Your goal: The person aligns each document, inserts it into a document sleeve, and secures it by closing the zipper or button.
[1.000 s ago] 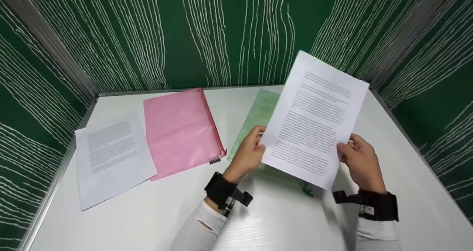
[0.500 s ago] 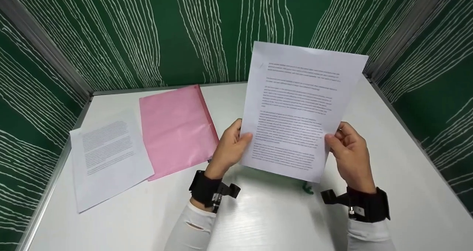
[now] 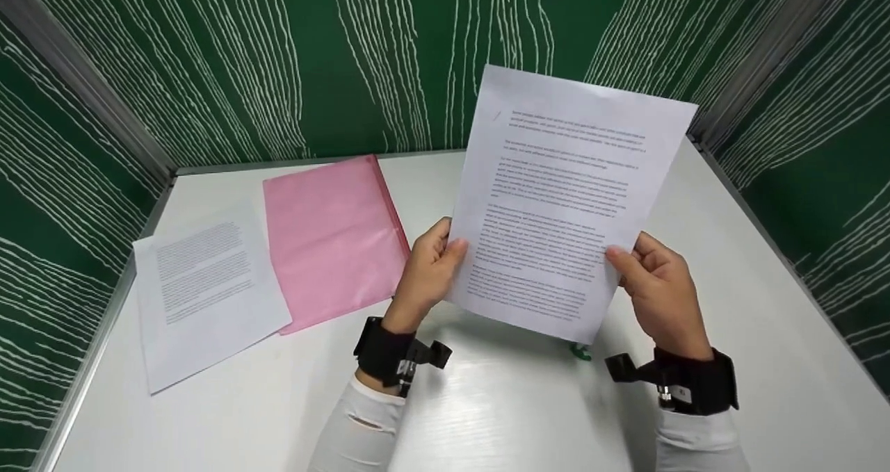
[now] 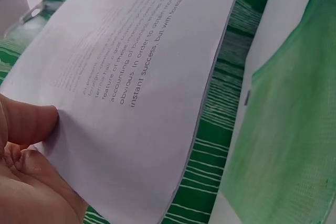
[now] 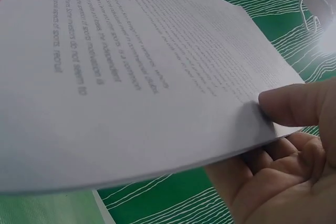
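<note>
Head view: a person at a white table [image 3: 487,416] holds a sheaf of printed paper [image 3: 556,208] raised and tilted above the tabletop, its text facing the wearer and its upper part standing against the green wall [image 3: 361,55] with wavy white lines. The left hand [image 3: 427,270] pinches the sheaf's left edge, thumb on the printed face and fingers behind; the right hand [image 3: 660,295] grips the opposite edge in the same manner. Each wrist bears a black strap [image 3: 695,383], with a white sleeve [image 3: 358,423] below it. To the left, a pink pouch [image 3: 334,242] lies flat, a red strip along its right side; beside it lies a second printed paper [image 3: 208,305], its right corner lapping the pouch's left edge. A small green tag [image 3: 581,352] shows just below the sheaf's lower right corner. Left wrist view: the left thumb presses on the blank lower margin, with the other fingers partly hidden beneath; the sheaf slants across, and to its right, apart from it, lies a green pouch [image 4: 294,119]. Right wrist view: the right thumb rests on the face of the sheaf near its edge, fingers curled under it; the exact number of sheets cannot be told. Part of the green pouch appears at lower left, beyond the paper.
</note>
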Tool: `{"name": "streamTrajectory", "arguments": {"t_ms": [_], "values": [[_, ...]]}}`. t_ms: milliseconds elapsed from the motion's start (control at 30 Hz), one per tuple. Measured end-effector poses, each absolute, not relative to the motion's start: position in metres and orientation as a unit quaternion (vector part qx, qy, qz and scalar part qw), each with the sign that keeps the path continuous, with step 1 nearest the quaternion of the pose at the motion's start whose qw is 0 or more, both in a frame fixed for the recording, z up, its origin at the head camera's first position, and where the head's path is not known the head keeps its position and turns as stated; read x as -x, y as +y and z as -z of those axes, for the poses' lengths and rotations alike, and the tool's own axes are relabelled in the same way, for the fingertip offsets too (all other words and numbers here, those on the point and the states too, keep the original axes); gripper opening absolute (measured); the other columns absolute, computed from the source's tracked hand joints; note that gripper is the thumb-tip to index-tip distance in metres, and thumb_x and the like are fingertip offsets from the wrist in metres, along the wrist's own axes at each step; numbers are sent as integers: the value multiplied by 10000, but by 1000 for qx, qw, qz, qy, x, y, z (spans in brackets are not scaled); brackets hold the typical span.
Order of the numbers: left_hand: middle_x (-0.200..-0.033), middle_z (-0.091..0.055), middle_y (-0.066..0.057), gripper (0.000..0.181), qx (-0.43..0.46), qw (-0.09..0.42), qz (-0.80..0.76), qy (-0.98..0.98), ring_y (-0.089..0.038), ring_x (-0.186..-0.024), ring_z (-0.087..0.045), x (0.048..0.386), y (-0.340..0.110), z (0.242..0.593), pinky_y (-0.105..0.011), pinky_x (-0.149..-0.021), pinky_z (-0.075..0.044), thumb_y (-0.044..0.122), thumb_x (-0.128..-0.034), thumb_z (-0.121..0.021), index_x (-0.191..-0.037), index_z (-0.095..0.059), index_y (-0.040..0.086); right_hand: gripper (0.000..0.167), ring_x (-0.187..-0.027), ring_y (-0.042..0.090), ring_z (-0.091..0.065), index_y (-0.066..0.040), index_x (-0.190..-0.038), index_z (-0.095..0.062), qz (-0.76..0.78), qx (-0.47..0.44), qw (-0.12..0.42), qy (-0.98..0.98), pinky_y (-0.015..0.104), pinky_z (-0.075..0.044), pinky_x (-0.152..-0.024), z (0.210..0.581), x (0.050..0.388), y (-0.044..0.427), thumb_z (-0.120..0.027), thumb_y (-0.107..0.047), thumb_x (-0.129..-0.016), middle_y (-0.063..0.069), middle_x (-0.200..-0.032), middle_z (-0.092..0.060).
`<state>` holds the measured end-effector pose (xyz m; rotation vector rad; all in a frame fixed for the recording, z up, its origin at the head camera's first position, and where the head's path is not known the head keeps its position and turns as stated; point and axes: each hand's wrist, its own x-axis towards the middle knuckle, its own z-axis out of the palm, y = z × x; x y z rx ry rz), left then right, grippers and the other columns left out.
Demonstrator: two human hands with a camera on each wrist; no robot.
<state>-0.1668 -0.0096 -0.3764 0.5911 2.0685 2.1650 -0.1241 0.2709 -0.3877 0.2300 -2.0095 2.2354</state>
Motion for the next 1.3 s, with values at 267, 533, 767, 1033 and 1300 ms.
{"name": "streamTrajectory", "arguments": {"t_ms": [267,533,767,1033,1300], "values": [[-992,-640,-273,246,-216,52,-700,679,-396,-838,-637,169,-17,376,-456,-692,-514,40,-957,-417,-1154,-508,-78,377,-888,210,-671,50,-1234,-526,-692,-84,75,-713,250,-532,-701,388,121,274,-576,-96,-890,115,-1072,-667],[-999,-639,-252,239,-222,49,-721,654,-332,-837,-649,171,-15,379,-434,-706,-521,-17,-933,-440,-1160,-495,-68,359,-867,220,-669,38,-1199,-560,-684,-74,85,-720,249,-525,-672,385,121,276,-598,-120,-879,130,-1060,-668],[-999,-632,-256,248,-244,89,-707,658,-340,-848,-639,175,-16,391,-448,-704,-514,-42,-920,-453,-1163,-495,-57,346,-792,224,-673,79,-1179,-558,-710,-77,134,-687,248,-528,-637,385,121,276,-588,-89,-879,151,-1038,-669],[-974,-660,-191,256,-246,59,-711,656,-253,-820,-663,180,-15,401,-371,-675,-530,3,-914,-498,-1168,-514,18,337,-810,221,-667,73,-1162,-576,-698,-85,125,-700,239,-513,-652,384,121,278,-605,-89,-868,150,-1023,-676],[-972,-650,-232,201,-228,7,-732,642,-273,-796,-662,179,-12,398,-382,-677,-531,-21,-914,-481,-1112,-502,-45,300,-832,203,-668,67,-1128,-601,-652,-114,64,-747,243,-507,-679,386,120,283,-579,-117,-892,136,-981,-692]]}}
